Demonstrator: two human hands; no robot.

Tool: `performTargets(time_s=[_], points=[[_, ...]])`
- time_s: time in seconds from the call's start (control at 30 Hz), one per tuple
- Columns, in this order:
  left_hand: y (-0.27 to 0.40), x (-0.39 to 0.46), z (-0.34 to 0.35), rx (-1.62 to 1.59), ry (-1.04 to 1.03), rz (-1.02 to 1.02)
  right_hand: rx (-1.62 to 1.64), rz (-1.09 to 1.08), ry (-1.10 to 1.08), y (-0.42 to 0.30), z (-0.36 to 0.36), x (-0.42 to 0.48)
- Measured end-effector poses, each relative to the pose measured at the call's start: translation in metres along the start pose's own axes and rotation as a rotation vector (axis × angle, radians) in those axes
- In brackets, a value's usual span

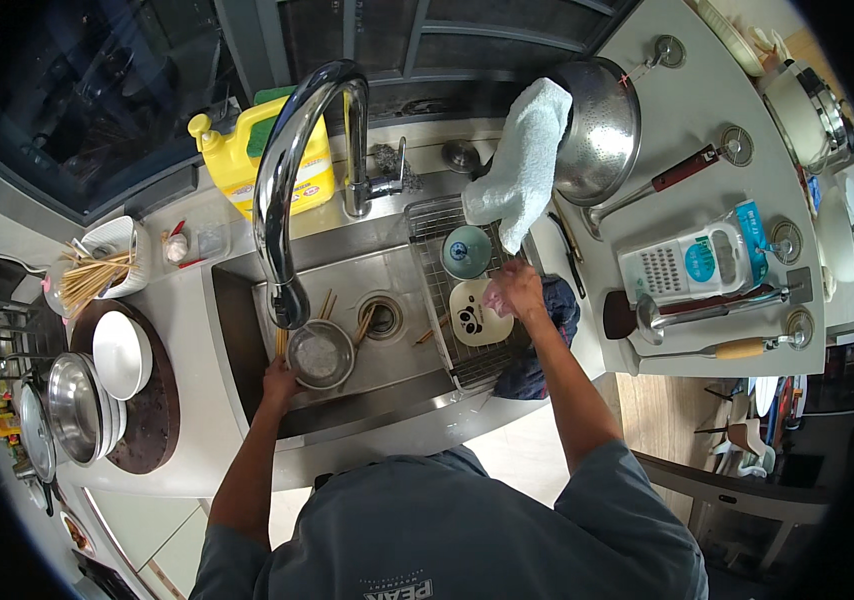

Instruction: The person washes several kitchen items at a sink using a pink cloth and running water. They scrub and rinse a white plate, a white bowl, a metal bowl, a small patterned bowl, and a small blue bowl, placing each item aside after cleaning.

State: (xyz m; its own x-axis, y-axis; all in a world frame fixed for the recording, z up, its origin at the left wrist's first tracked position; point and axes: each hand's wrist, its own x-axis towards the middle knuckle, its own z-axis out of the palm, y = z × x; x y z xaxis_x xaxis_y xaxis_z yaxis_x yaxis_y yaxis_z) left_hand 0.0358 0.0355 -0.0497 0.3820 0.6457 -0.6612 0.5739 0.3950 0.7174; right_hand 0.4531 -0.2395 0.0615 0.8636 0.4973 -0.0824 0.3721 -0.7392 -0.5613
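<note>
My left hand (pixel 281 382) is at the left of the steel sink (pixel 389 270), beside a round metal bowl (pixel 320 354) and some wooden chopsticks; its grip is unclear. Over the wire drying rack (pixel 464 375), my right hand (pixel 523 291) is closed on a pinkish cloth (pixel 498 297). Below that hand lies a cream dish with a panda picture (pixel 472 322), and a green bowl (pixel 466 253) stands behind it. More chopsticks (pixel 365 324) lean near the drain.
A chrome faucet (pixel 277 172) arches over the sink. Behind are a yellow jug (pixel 307 180), a white towel (pixel 524 157) and a steel colander (pixel 599 135). Stacked bowls (pixel 82 409) stand on the left; a grater (pixel 678 266) and ladle (pixel 650 319) lie right. A dark cloth (pixel 558 311) adjoins the rack.
</note>
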Motion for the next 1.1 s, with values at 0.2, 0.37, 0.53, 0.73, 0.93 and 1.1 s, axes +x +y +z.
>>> performTargets(time_s=[0.2,0.37,0.53,0.73,0.93,1.1], points=[[-0.006,-0.007,-0.007,0.409,0.237,0.434,-0.233,-0.274,-0.306,0.027,0.039,0.053],[0.037,-0.014,0.005,0.378,0.068,0.493,0.382,-0.033,-0.286,0.120,0.101,0.081],[0.055,-0.035,0.020,0.108,-0.053,0.365,-0.225,-0.215,-0.380,0.068,0.093,0.074],[0.063,-0.044,0.040,-0.007,-0.224,0.257,0.279,-0.035,-0.288,-0.006,0.029,0.030],[0.070,-0.049,0.042,-0.260,-0.254,0.111,0.917,0.268,-0.246,-0.088,-0.008,-0.020],[0.092,-0.063,0.043,-0.382,-0.204,0.098,0.867,0.059,-0.350,-0.124,0.032,-0.065]])
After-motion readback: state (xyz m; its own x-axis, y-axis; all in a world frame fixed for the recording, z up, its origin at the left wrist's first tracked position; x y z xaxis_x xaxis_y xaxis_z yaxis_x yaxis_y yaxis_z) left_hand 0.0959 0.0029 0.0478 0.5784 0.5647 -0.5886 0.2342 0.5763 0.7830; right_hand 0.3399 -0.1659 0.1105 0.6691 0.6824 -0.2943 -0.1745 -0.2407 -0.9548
